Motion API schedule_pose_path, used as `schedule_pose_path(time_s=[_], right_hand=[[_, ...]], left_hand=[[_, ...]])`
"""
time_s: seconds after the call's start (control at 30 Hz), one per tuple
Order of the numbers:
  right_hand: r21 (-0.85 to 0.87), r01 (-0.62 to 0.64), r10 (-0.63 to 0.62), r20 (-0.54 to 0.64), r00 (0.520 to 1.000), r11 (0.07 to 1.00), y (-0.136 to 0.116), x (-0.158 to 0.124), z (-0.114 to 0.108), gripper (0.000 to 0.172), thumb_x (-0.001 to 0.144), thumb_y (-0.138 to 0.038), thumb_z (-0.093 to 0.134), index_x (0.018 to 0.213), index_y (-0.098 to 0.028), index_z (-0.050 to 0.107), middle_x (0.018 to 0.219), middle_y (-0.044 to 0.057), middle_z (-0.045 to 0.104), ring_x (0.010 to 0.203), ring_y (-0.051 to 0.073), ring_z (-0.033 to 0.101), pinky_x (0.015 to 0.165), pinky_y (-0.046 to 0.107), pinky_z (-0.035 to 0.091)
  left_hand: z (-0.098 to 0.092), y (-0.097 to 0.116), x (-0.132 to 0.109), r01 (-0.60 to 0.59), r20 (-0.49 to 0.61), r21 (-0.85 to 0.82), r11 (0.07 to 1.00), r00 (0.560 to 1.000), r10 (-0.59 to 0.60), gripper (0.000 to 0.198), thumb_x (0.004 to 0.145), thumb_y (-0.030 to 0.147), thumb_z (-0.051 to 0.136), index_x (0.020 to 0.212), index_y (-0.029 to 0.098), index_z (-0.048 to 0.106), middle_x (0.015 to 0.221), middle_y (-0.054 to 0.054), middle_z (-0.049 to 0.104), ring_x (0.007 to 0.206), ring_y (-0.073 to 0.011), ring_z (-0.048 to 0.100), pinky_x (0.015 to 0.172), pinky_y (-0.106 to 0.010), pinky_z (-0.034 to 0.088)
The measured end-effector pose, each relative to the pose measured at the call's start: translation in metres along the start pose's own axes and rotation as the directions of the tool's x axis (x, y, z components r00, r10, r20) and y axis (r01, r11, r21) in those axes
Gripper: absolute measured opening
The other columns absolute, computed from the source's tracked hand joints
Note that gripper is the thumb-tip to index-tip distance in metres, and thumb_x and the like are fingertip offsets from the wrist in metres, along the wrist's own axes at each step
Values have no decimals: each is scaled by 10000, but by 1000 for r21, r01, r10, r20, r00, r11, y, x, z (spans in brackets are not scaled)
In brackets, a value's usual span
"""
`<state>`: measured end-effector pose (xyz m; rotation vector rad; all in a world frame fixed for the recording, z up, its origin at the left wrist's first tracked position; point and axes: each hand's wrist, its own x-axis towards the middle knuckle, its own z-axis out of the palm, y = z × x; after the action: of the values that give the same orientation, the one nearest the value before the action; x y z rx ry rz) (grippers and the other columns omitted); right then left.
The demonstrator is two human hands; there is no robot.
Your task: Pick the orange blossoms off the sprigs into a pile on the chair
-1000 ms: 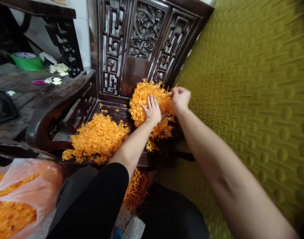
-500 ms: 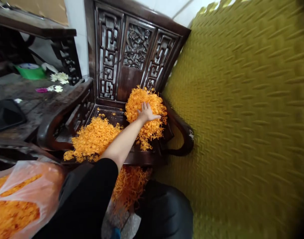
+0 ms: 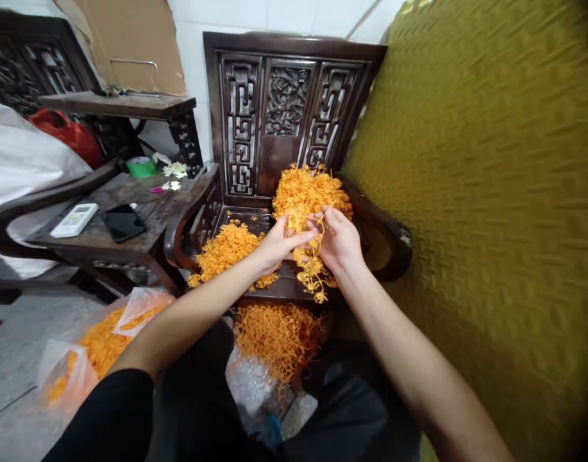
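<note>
A bunch of orange artificial flower pieces (image 3: pixel 313 273) dangles between my hands, over the front of the dark wooden chair seat (image 3: pixel 286 289). Around its left side, the fingers of my left hand (image 3: pixel 277 247) are curled, thumb across the front. My right hand (image 3: pixel 340 239) pinches thin orange strands at the bunch's upper right, thumb and forefinger together. Just behind the hands rises a big heap of the same orange flowers (image 3: pixel 313 186). Another orange pile (image 3: pixel 231 247) lies on the seat to the left, partly behind my left forearm.
Stringy orange pieces (image 3: pixel 279 340) fill a spot below the seat, between my knees. A clear plastic bag (image 3: pixel 144 305) of orange pieces sits on the floor at left. The side table (image 3: pixel 111 192) bears a phone, a white remote and green tape. A yellow textured mat (image 3: pixel 476 192) stands along the right.
My left hand has drawn back from the big heap and now holds a bunch. My right hand has come into view at the bunch. The view has shifted, showing more on the left.
</note>
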<state>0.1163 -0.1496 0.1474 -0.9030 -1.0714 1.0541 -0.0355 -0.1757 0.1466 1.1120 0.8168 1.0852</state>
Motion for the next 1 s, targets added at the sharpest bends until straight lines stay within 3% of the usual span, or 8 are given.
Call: schedule_pose_path(time_s=[0.2,0.33,0.43,0.53,0.63,0.73,0.87,1.0], right_hand=[[-140,47,-36,75,996,989,-1,-30,-9,369,870,-558,691,1055,-255,590,887,35,645,851,216,696,692,358,611],[-482,161,-124,106,987,861,-12,-51,-11,463,920,-474,656,1319,-255,570,1212,134,658,1087,298,687,869,472,619],[-601,397,-243,324,914,693,-19,-76,-3,711,947,-390,653,1587,-279,363,1564,148,480,1434,326,502,1198,532,443],[-452,385,-114,519,847,805,-18,-92,2,741,1024,-303,547,1664,-313,175,1510,125,554,1305,270,616,1135,491,497],[-393,174,58,514,856,903,-15,-90,-3,521,1041,-280,492,1549,-269,379,1173,85,699,912,211,695,832,395,577],[-455,55,197,488,850,889,-16,-82,-9,240,1037,-330,488,1176,-220,649,869,27,669,744,176,615,696,320,500],[-511,61,243,508,826,858,-21,-81,-11,340,1016,-473,559,865,-194,681,752,10,633,675,152,541,627,281,404],[-600,206,171,509,843,773,-23,-85,-14,364,1051,-391,513,809,-177,680,726,14,643,671,148,551,651,286,366]], left_hand=[[-41,3,-29,11,-136,305,952,990,33,431,811,162,730,1215,197,587,824,-12,734,695,-168,762,719,-311,597],[-49,16,-47,-50,-28,475,879,997,72,158,843,311,760,923,207,673,749,2,715,595,-144,709,642,-304,574],[-38,22,-57,-52,56,479,876,998,29,133,870,345,734,926,226,711,724,-1,710,593,-146,692,636,-314,577],[-34,27,-62,-86,78,513,854,996,53,149,878,358,732,984,260,696,802,-5,734,620,-149,688,635,-313,575],[-41,34,-60,-201,174,682,703,978,111,174,844,369,795,983,291,724,920,-7,767,797,-183,725,769,-332,584],[-52,40,-52,-312,339,750,583,938,66,180,818,387,840,969,305,784,934,1,788,897,-208,731,890,-345,559],[-58,37,-40,-308,363,679,666,930,60,189,879,424,777,977,262,780,947,-22,787,883,-198,728,852,-321,555],[-58,26,-33,-241,270,634,734,959,82,340,950,515,675,861,188,690,678,8,680,606,-126,598,629,-250,474]])
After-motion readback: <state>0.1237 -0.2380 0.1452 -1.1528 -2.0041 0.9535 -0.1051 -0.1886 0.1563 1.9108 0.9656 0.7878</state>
